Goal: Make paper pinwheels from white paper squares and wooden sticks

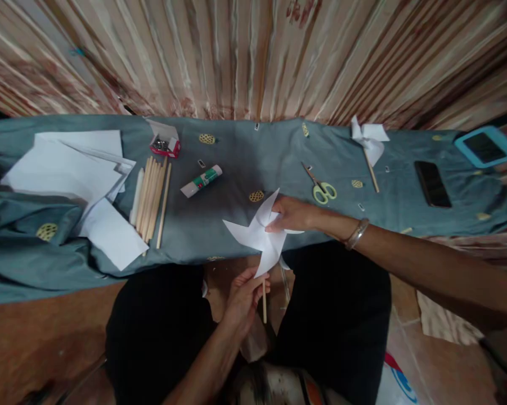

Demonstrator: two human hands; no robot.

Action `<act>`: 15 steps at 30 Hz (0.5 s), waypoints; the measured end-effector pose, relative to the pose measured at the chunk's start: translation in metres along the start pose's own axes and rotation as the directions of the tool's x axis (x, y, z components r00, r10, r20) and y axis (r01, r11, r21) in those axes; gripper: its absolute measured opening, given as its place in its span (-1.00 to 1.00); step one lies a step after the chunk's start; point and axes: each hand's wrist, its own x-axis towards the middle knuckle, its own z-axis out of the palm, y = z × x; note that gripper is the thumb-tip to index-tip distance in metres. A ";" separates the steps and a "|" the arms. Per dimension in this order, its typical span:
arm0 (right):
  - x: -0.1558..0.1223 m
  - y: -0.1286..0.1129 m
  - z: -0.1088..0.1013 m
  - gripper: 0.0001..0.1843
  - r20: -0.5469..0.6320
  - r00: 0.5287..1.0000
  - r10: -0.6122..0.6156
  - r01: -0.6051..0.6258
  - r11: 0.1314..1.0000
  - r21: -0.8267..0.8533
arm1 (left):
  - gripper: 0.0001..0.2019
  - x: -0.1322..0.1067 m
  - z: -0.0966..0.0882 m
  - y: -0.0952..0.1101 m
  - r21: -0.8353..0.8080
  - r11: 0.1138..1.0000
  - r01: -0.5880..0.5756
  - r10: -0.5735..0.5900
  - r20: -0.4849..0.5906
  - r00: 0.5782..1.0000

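A white paper pinwheel (257, 233) on a thin wooden stick (264, 304) is held over my lap, at the table's front edge. My left hand (245, 295) is closed round the stick just below the lowest blade. With thumb and fingers, my right hand (289, 216) pinches the pinwheel near its centre; what lies under those fingertips is hidden. Just beyond the right hand lie scissors (324, 191) with pale green handles, blades slightly apart. To the upper left of the pinwheel lies a glue stick (201, 181) with a green and white label.
On the cloth-covered table (236, 152) at left lie white paper sheets (76, 163), several wooden sticks (152, 197) and an opened red box (165, 145) of small metal pieces. At right are another pinwheel (369, 140), a black phone (433, 184) and a blue-framed device (486, 146). A curtain (236, 62) hangs behind.
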 end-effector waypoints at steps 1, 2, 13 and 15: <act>0.001 -0.001 -0.002 -0.82 0.007 1.000 -0.001 0.001 1.000 -0.018 | -0.65 0.000 0.000 0.000 0.000 1.000 -0.005 0.005 0.009 1.000; 0.002 -0.002 -0.003 -0.84 0.016 1.000 -0.006 0.007 0.999 -0.035 | -0.66 0.000 -0.001 0.000 -0.001 1.000 -0.009 0.009 0.016 1.000; 0.008 -0.008 -0.008 -0.85 0.074 0.997 0.002 0.003 0.998 -0.065 | -0.67 0.002 -0.001 -0.002 -0.016 1.000 -0.004 0.004 0.028 1.000; 0.008 -0.007 -0.008 -0.84 0.076 0.997 -0.002 0.007 0.998 -0.065 | -0.68 0.002 0.000 -0.001 -0.015 1.000 0.007 -0.007 0.022 1.000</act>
